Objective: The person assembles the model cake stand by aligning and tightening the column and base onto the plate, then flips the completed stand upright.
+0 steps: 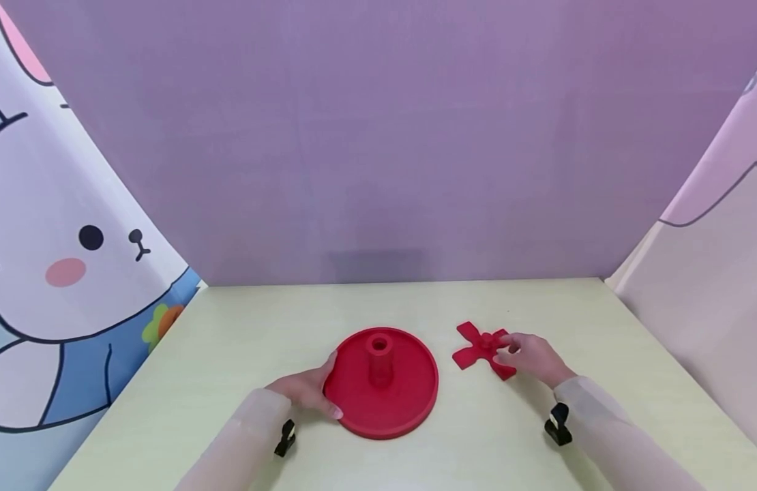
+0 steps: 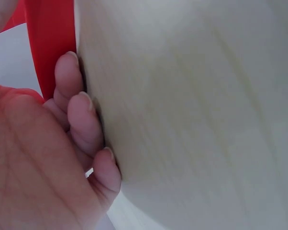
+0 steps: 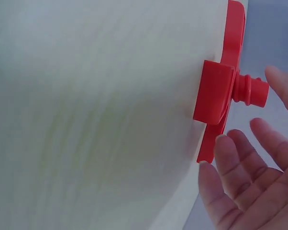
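A red round base [image 1: 387, 412] with a raised rim lies on the table, a hollow post [image 1: 380, 365] standing upright at its centre. My left hand [image 1: 307, 390] holds the base by its left edge, thumb toward the near side. In the left wrist view, curled fingertips [image 2: 84, 120] sit low against the red rim, close to the tabletop. To the right of the base lies a red four-armed cross piece [image 1: 467, 358] with a ridged peg [image 3: 251, 91] rising from its middle. My right hand [image 1: 534, 358] reaches over its right arms, thumb and fingers spread around the peg with a gap showing.
The pale table [image 1: 268, 314] runs back to a purple wall [image 1: 378, 136]. On the left hangs a panel [image 1: 41, 286] with a cartoon animal, and on the right a pale panel [image 1: 710, 286]. Black bands are on both wrists.
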A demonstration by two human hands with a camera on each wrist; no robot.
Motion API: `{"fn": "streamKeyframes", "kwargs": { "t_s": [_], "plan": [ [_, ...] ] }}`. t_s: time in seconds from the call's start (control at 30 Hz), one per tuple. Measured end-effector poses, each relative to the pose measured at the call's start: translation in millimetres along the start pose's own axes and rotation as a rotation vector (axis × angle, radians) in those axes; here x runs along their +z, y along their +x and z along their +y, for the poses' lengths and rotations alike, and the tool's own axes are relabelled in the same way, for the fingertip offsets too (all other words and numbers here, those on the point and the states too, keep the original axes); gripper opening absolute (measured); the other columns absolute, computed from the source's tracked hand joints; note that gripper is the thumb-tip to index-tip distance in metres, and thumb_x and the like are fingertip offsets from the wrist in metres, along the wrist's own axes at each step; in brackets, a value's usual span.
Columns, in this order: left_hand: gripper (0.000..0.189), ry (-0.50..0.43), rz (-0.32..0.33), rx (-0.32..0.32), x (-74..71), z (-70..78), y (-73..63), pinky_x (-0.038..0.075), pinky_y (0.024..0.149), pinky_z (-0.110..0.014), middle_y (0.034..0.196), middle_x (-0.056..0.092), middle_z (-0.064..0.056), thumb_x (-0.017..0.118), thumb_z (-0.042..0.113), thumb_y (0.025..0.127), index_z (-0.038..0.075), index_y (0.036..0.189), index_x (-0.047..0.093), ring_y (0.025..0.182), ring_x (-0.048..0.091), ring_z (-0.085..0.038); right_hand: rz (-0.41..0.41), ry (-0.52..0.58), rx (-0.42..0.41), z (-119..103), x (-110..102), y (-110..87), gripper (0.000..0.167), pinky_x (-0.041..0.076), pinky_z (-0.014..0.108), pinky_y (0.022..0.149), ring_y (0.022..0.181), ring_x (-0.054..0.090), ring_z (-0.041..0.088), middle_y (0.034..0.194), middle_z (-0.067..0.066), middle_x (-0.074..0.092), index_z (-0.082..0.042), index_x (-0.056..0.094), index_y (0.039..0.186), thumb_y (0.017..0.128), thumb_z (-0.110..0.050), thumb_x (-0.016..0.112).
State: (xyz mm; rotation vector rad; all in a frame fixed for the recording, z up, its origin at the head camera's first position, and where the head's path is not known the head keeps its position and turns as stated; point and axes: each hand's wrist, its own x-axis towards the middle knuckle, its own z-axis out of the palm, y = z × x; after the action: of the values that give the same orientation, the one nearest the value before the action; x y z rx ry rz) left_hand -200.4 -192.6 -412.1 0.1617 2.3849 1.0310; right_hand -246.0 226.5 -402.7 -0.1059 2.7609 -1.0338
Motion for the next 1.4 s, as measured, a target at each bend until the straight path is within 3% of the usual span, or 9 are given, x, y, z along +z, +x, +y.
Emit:
{"fn": "streamKeyframes", "kwargs": {
  "t_s": [0.2,0.5,0.8,1.0,1.17,1.4],
  "plan": [
    [0.12,-0.014,-0.002,0.001,-0.1,1.6,-2.2,0.045,0.094,-0.051,0.15,0.03,-0.016,0.087,0.022,0.068,0.005,0.154,0.004,0.133,0.03,-0.038,-0.047,-0.029,-0.02,1.8,2.7,1.4,0.05,0.043,0.03,0.062,0.075,0.05,0.021,0.085,0.007,0.055,0.008,0.059,0.121,0.083,-0.02,0.074],
    [0.121,-0.019,-0.003,0.009,0.2,-0.7,2.1,0.043,0.096,-0.053,0.151,0.029,-0.016,0.087,0.023,0.068,0.005,0.154,0.003,0.134,0.029,-0.039,-0.041,-0.075,-0.034,7.1,7.6,5.5,0.048,0.044,0.031,0.067,0.079,0.051,0.021,0.088,0.007,0.058,0.01,0.061,0.116,0.082,-0.02,0.075],
    [0.119,-0.033,0.006,0.016,0.4,1.3,-1.9,0.04,0.099,-0.054,0.152,0.027,-0.018,0.087,0.018,0.069,0.003,0.153,0.004,0.136,0.027,-0.039,-0.034,-0.152,0.0,7.9,14.1,10.2,0.043,0.049,0.038,0.072,0.082,0.053,0.023,0.091,0.007,0.06,0.006,0.065,0.109,0.077,-0.02,0.078],
    [0.12,-0.022,0.011,0.008,0.6,0.0,-1.0,0.041,0.098,-0.053,0.151,0.03,-0.016,0.087,0.019,0.068,0.004,0.153,0.004,0.134,0.029,-0.038,-0.046,-0.147,0.032,5.2,14.0,11.3,0.03,0.044,0.031,0.062,0.07,0.052,0.02,0.083,0.006,0.058,0.003,0.066,0.1,0.076,-0.011,0.075],
    [0.119,-0.041,0.004,0.017,-0.2,0.7,-0.7,0.042,0.097,-0.052,0.15,0.03,-0.016,0.087,0.018,0.069,0.004,0.153,0.004,0.134,0.029,-0.038,-0.058,-0.167,0.035,3.2,9.3,11.7,0.035,0.045,0.032,0.063,0.072,0.053,0.021,0.087,0.007,0.059,0.005,0.065,0.107,0.075,-0.008,0.073],
    [0.119,-0.037,0.003,0.016,-0.3,1.0,-1.1,0.042,0.097,-0.053,0.151,0.029,-0.017,0.087,0.019,0.069,0.003,0.153,0.004,0.134,0.029,-0.039,-0.03,-0.111,-0.006,1.4,8.3,10.4,0.02,0.044,0.03,0.062,0.069,0.051,0.019,0.08,0.004,0.058,0.002,0.064,0.096,0.078,-0.008,0.069]
  ]
}}
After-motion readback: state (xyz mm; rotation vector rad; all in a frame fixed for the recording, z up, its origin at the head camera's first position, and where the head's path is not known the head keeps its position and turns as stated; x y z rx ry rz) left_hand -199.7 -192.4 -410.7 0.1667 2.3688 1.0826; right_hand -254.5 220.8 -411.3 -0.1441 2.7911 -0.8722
